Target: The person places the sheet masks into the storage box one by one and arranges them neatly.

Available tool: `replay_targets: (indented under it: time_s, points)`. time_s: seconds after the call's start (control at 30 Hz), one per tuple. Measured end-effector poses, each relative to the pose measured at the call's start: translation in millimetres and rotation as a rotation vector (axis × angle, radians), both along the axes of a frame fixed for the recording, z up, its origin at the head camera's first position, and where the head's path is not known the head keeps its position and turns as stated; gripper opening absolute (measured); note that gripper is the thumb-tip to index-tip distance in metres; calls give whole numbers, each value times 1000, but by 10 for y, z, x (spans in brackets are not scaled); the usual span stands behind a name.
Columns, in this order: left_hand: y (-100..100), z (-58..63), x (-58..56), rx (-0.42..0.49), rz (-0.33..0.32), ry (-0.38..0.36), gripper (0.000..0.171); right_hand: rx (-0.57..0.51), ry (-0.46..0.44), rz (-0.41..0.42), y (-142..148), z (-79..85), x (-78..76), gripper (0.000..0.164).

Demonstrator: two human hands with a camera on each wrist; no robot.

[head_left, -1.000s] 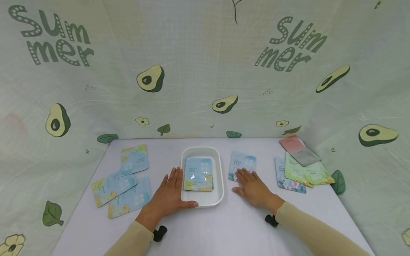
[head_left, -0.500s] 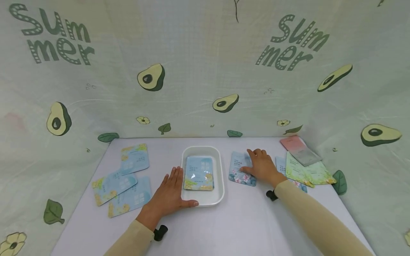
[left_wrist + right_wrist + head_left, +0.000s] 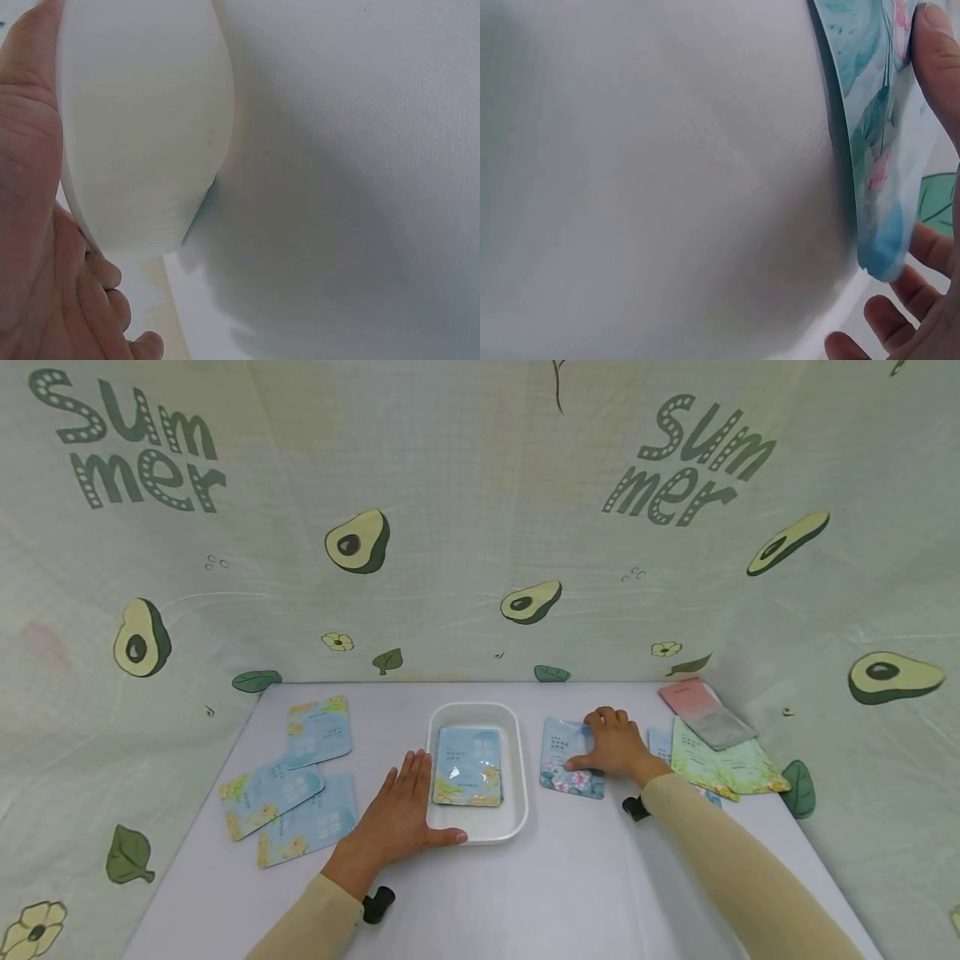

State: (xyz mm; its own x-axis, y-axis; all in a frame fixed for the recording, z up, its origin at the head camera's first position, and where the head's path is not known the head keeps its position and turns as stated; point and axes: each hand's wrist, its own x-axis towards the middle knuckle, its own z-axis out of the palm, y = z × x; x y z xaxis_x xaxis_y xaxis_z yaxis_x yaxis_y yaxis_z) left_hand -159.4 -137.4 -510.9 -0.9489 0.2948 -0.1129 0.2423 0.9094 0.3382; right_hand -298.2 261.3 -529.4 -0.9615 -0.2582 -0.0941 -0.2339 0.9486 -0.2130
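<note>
My left hand (image 3: 397, 814) lies along the left side of a white tray (image 3: 513, 810), fingers straight, thumb across its front rim. In the left wrist view the thumb runs along the tray wall (image 3: 146, 127). Inside the tray is a blue sheet mask packet (image 3: 467, 764) with yellow flowers. To the right of the tray, my right hand (image 3: 618, 747) holds a blue packet with pink flowers (image 3: 558, 777) at its right side. The right wrist view shows the thumb on the face of this packet (image 3: 874, 135) and the fingers at its edge; part of their contact is hidden.
Several blue packets with yellow flowers (image 3: 322, 814) overlap at the left. On the right, two green packets (image 3: 701, 756) and a pink-grey packet (image 3: 708, 714) overlap another blue one (image 3: 660, 743), partly behind the right arm. A printed curtain (image 3: 450, 527) rises behind the white table (image 3: 525, 902).
My right hand has moved from lying flat over the front part of the pink-flowered packet to its right side, thumb on top. The left hand and tray stay put.
</note>
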Motion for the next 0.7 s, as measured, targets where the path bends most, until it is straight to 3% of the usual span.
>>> replay_targets:
  time_s: [0.43, 0.7]
  points:
    - [6, 5, 8, 6, 2, -2, 139, 5, 35, -33, -51, 13, 67, 111]
    - [9, 19, 16, 13, 8, -6, 140, -39, 168, 9, -126, 76, 191, 107]
